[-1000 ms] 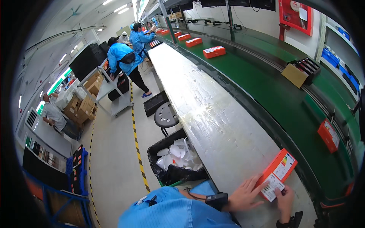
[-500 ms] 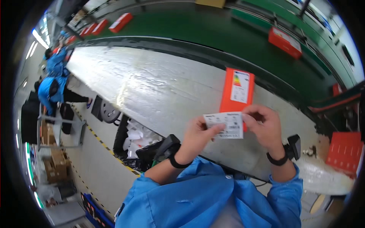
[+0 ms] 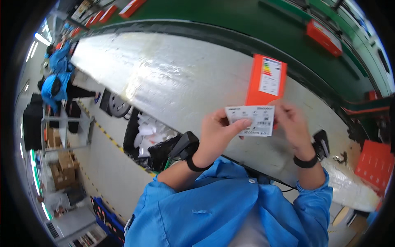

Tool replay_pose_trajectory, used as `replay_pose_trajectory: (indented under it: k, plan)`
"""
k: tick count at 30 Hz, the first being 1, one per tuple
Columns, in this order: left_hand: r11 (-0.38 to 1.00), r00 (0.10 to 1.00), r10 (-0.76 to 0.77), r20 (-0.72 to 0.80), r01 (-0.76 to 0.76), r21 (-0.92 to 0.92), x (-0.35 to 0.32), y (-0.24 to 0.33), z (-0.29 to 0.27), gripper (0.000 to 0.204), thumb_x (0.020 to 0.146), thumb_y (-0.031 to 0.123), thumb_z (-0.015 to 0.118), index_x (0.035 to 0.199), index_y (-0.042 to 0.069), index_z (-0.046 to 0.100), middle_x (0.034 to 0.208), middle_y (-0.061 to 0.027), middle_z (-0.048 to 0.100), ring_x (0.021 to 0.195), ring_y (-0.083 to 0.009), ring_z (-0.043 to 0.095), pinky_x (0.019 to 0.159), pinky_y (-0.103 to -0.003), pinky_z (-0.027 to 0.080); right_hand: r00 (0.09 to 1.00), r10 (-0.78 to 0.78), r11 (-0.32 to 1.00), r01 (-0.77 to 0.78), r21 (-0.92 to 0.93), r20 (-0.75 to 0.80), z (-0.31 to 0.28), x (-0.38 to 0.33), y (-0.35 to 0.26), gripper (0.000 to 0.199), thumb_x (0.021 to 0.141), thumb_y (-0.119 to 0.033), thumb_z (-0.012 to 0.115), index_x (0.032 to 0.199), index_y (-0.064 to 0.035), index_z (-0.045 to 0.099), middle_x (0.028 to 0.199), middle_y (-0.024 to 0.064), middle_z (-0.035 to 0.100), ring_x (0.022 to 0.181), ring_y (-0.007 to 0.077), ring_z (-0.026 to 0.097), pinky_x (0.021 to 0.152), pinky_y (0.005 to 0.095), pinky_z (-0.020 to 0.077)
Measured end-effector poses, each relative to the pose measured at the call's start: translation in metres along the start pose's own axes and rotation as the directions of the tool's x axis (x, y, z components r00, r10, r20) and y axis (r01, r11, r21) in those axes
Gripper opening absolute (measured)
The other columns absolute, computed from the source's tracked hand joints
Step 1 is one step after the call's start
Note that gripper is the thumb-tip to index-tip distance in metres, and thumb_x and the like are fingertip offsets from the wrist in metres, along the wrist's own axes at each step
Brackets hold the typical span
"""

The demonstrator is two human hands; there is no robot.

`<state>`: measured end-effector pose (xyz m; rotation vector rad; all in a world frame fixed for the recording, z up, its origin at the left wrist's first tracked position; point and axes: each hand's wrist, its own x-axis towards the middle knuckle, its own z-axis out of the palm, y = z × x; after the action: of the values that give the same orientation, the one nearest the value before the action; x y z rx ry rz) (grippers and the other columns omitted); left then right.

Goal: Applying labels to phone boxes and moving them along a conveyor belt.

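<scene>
In front of my body, my left hand (image 3: 220,133) grips a white printed label sheet (image 3: 259,128) by its left side, the thumb lying across its face. My right hand (image 3: 294,127) is at the sheet's right edge; its fingers are smeared by motion, so whether they touch the sheet is unclear. Just beyond both hands a flat orange-red box (image 3: 252,92) lies on the pale work table. It bears a white sticker (image 3: 271,76) with a coloured rating scale. The sheet and my hands hide the box's near end.
Beyond the table (image 3: 173,68) runs a green conveyor (image 3: 230,20) carrying an orange-red box (image 3: 324,38) and others far left. A black-lined bin (image 3: 135,162) with white paper scraps stands at left. Red panel (image 3: 374,164) lies at right. Two people (image 3: 57,84) in blue work far left.
The sheet's right edge is now fully visible, while the right hand, earlier pinching its upper right corner, has become blurred. My view has shifted, moving the scene upward. My left hand keeps its hold.
</scene>
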<state>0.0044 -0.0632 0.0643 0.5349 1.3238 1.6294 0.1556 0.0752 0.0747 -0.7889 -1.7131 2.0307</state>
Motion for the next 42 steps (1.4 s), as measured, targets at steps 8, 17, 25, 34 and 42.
replay_pose_trajectory:
  k: [8,17,25,34,42]
  plan:
    - [0.937,0.984,0.112,-0.137,-0.059,0.344,-0.026,0.01,-0.074,0.015,0.084,0.011,0.073,0.076,0.002,0.064,0.067,0.0008,0.059,0.062,-0.006,0.056,0.053,-0.02,0.042,0.896,-0.371,0.887,0.264,-0.377,-0.245,0.002,-0.018,0.01,0.016,0.085,-0.003,0.069,0.099,-0.0005,0.062,0.083,0.0033,0.064,0.072,0.0085,0.059,0.064,0.0223,0.0475]
    - [0.053,0.596,0.646,-0.477,0.588,0.807,-0.097,-0.045,-0.359,0.041,0.093,0.023,0.062,0.127,0.001,0.056,0.098,-0.0126,0.065,0.072,-0.0169,0.06,0.063,-0.03,0.048,0.9,-0.15,0.971,0.057,-0.231,-0.409,-0.034,0.001,0.013,0.013,0.089,-0.008,0.067,0.097,0.001,0.061,0.081,0.0032,0.065,0.063,0.0038,0.055,0.054,0.0175,0.0424]
    - [0.236,0.789,0.507,0.346,-0.514,0.825,0.004,-0.028,-0.107,0.038,0.079,-0.004,0.06,0.117,-0.001,0.061,0.111,-0.0174,0.062,0.09,-0.027,0.063,0.078,-0.034,0.053,0.899,-0.007,0.958,-0.118,-0.26,-0.437,-0.022,0.003,0.02,0.015,0.089,-0.012,0.07,0.094,0.0008,0.064,0.077,0.0024,0.067,0.063,0.0021,0.056,0.052,0.0159,0.0408]
    - [0.555,0.843,0.38,0.382,-0.538,0.635,0.032,-0.049,-0.054,0.049,0.076,-0.005,0.071,0.123,0.001,0.059,0.116,-0.0166,0.064,0.097,-0.0243,0.066,0.081,-0.031,0.053,0.887,-0.041,0.948,-0.11,-0.297,-0.461,-0.015,0.001,0.024,0.014,0.089,-0.009,0.068,0.094,0.0016,0.062,0.079,0.0034,0.067,0.066,0.003,0.058,0.055,0.016,0.043]
    - [0.555,0.823,0.38,0.422,-0.568,0.608,0.035,-0.047,-0.048,0.05,0.076,-0.004,0.073,0.123,0.001,0.059,0.118,-0.0173,0.064,0.096,-0.0252,0.067,0.081,-0.03,0.055,0.886,-0.055,0.943,-0.105,-0.315,-0.461,-0.015,-0.001,0.026,0.013,0.089,-0.008,0.068,0.095,0.0014,0.061,0.079,0.0035,0.067,0.066,0.0035,0.058,0.056,0.017,0.044]
